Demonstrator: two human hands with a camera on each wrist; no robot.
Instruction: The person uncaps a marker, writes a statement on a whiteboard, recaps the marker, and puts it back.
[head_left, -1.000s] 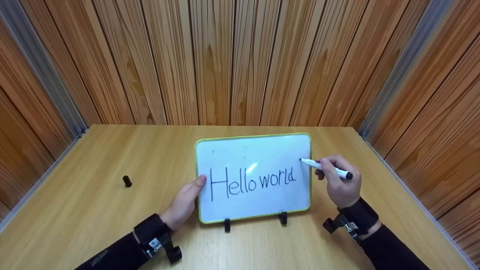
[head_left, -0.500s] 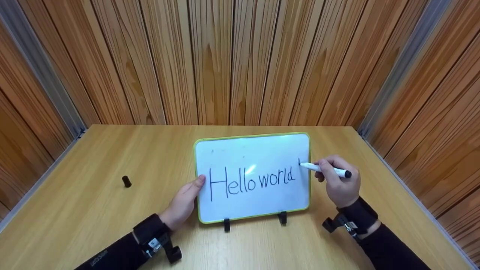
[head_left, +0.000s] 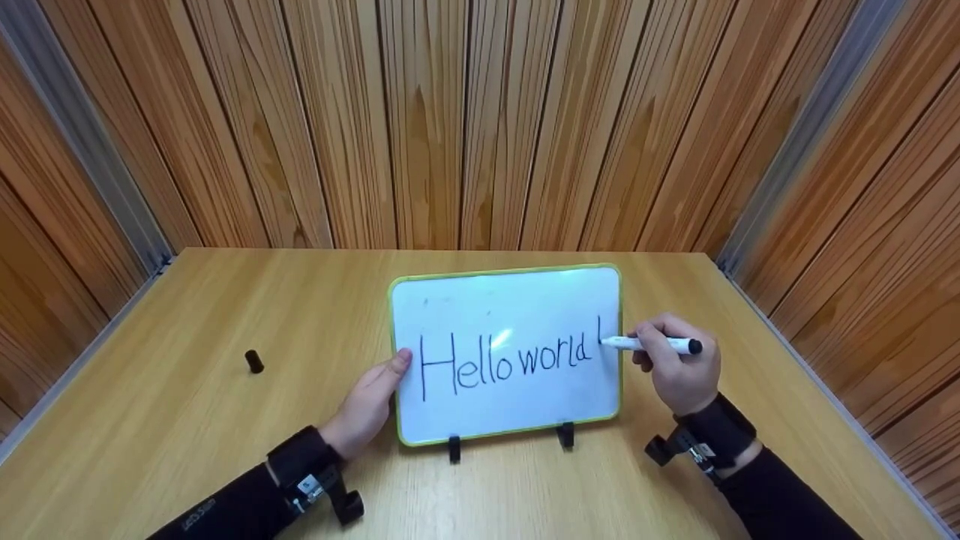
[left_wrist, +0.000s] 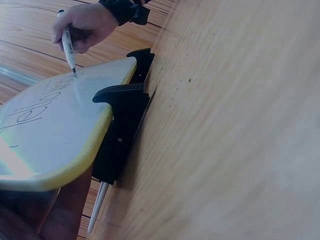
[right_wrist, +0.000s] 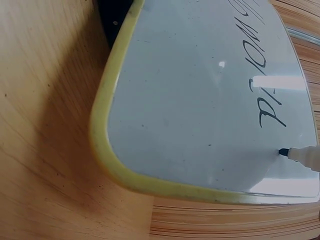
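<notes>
A small whiteboard [head_left: 510,405] with a yellow-green rim leans back on a black stand [left_wrist: 117,137]. "Hello world" is handwritten across it in dark ink, followed by a vertical stroke. My left hand [head_left: 366,409] grips the board's left edge, thumb over the front; its fingers [left_wrist: 67,210] show under the board in the left wrist view. With my right hand [head_left: 684,367] I pinch a white marker [head_left: 649,344] like a pen. Its dark tip [right_wrist: 284,152] is right at the board's surface near the right edge, just after the "d".
A black marker cap [head_left: 254,361] stands apart on the wooden table [head_left: 300,300], left of the board. Wood-plank walls [head_left: 427,127] rise behind and at both sides. Two black stand feet [head_left: 454,448] stick out below the board's lower rim.
The marker's tip has moved down beside the "d", leaving a new vertical stroke on the whiteboard. My right hand shifts slightly with it; my left hand keeps its grip.
</notes>
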